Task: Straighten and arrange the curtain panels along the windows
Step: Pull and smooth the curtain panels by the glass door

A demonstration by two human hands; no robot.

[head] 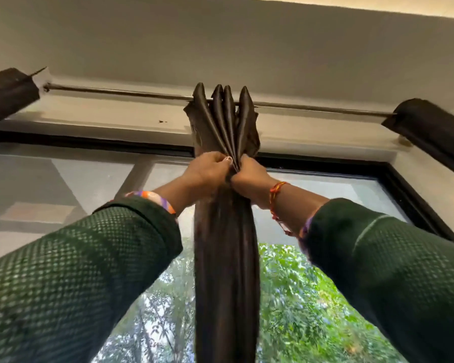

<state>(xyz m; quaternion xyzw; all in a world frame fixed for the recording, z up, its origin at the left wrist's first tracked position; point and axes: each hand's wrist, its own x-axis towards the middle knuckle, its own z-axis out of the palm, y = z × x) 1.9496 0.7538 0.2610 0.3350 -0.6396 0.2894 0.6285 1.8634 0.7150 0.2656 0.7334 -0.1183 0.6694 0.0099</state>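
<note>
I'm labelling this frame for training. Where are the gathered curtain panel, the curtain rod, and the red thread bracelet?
gathered curtain panel (226,258): head view, on the bunched folds below the hands.
curtain rod (116,91): head view, on the bare stretch left of the panel.
red thread bracelet (275,192): head view, on the band at the right wrist.

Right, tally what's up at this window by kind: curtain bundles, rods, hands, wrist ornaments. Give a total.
Curtain bundles: 3, the centre panel, the left bundle and the right bundle.
Rods: 1, the curtain rod.
Hands: 2, the left hand and the right hand, both gripping the centre panel.
Wrist ornaments: 2, the bangle and the thread band.
Total: 8.
</note>
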